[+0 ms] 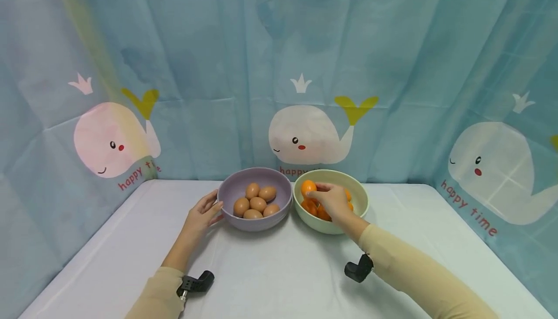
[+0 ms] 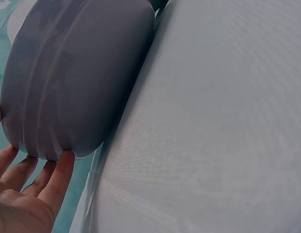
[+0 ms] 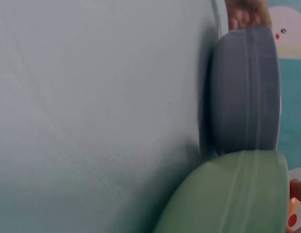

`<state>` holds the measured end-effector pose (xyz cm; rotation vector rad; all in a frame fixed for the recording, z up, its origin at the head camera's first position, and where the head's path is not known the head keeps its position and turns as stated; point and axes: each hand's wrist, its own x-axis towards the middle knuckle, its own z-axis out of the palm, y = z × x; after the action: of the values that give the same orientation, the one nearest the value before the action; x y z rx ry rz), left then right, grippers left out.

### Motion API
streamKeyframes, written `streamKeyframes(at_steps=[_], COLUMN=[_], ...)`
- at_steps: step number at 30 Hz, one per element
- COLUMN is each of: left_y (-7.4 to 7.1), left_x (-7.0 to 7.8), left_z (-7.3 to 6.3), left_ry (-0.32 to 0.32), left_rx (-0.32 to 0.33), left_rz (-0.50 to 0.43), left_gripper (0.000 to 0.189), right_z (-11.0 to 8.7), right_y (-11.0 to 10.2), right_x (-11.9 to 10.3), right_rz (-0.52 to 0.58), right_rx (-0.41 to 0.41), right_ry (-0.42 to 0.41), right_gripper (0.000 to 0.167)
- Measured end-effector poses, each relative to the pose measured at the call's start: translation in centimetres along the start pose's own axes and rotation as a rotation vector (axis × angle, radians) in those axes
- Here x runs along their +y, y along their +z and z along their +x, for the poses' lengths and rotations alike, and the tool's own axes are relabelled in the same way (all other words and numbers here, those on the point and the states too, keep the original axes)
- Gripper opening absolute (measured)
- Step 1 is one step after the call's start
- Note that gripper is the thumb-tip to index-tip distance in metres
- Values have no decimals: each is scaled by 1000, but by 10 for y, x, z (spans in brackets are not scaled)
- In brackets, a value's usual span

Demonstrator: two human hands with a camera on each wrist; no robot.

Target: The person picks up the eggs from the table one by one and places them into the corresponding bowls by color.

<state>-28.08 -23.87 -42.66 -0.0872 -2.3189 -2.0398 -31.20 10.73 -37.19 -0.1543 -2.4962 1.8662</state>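
Observation:
A purple bowl (image 1: 279, 187) holds several brown eggs (image 1: 258, 204). My left hand (image 1: 202, 215) rests on its left side, fingertips and thumb spread against the outer wall. In the left wrist view, fairly straight fingers (image 2: 60, 177) touch the bowl's ribbed wall (image 2: 82, 82). Beside the purple bowl stands a pale green bowl (image 1: 359, 195) with several small oranges (image 1: 323, 213) in it. At its left inner side, my right hand (image 1: 332, 200) pinches a small orange (image 1: 308, 187) between thumb and fingers. The right wrist view shows mostly the green bowl's outer wall (image 3: 228, 199), with that hand only at the edge.
Both bowls stand side by side near the far edge of a white-covered table (image 1: 279, 270). Behind them hangs a blue curtain (image 1: 196, 135) printed with whales. Each wrist wears a black camera mount, such as the one on the right wrist (image 1: 359, 267).

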Motion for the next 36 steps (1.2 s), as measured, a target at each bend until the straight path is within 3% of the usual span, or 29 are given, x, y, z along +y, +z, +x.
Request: streamKeyframes(at_steps=[9,17,36], left_y=[-1,-1,-1], left_x=[2,2,1], left_z=[-2,0,1], left_ry=[-3,-2,-12], left_rx=[-2,-2,5], left_rz=[-6,-10,-9], left_gripper=[64,64,64], right_z=[8,13,18], right_y=[6,12,18], right_x=[3,4,4], right_rz=[-41,-120,-247], right_rx=[-23,-32,-29], right_ry=[21,-46,-85], right_gripper=[43,42,41])
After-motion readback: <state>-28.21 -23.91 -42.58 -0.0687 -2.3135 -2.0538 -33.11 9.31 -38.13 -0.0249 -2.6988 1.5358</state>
